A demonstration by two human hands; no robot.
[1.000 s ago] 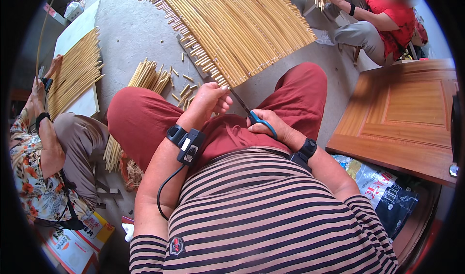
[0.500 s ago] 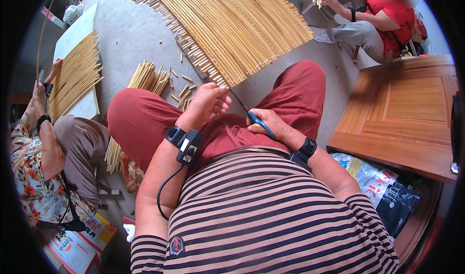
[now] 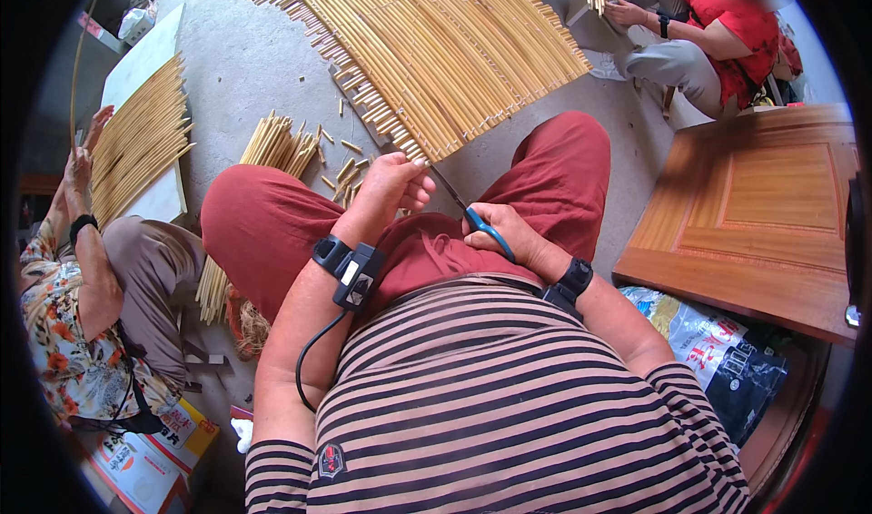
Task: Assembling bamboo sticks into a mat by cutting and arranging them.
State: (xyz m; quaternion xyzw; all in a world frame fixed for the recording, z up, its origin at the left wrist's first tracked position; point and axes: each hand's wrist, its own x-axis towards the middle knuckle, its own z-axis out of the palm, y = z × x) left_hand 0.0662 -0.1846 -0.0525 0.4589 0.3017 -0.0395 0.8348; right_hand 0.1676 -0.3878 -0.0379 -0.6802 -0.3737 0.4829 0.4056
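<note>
- R hand (image 3: 502, 232) clamped on blue-handled scissors (image 3: 472, 212); L hand (image 3: 392, 183) pinches stick end at mat (image 3: 436, 51) near edge.
- Offcuts (image 3: 341, 164) on floor; judging most of edge untrimmed.

Striped shirt, red trousers, perhaps wrist-sensors

"Where are your hands?"

"Both are out in front of me, over my lap. My left hand (image 3: 392, 185) is bent down at the wrist, fingers curled together. My right hand (image 3: 502, 232) is closed in a grip, close beside it."

"And your arms?"

"Both bent at the elbows."
</note>
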